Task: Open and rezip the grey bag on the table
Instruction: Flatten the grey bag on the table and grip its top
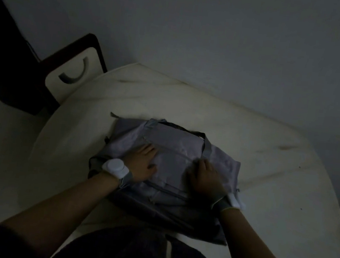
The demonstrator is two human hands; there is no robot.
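The grey bag point(175, 144) lies flat on the round white table point(265, 183), its darker grey straps running across the top panel. My left hand point(144, 161) rests flat on the bag's left part, fingers spread and pressing the fabric. My right hand point(205, 175) sits on the bag's right part, fingers curled and pinched at the end of a zip line on the front pocket. The dim light hides whether a zip pull is between those fingers. A second zip line point(168, 190) runs lower down, nearer to me.
A chair point(73, 72) with a dark frame and a pale back stands at the table's far left edge. A dark piece of furniture point(4, 61) fills the left side. A plain wall is behind the table. The room is very dark.
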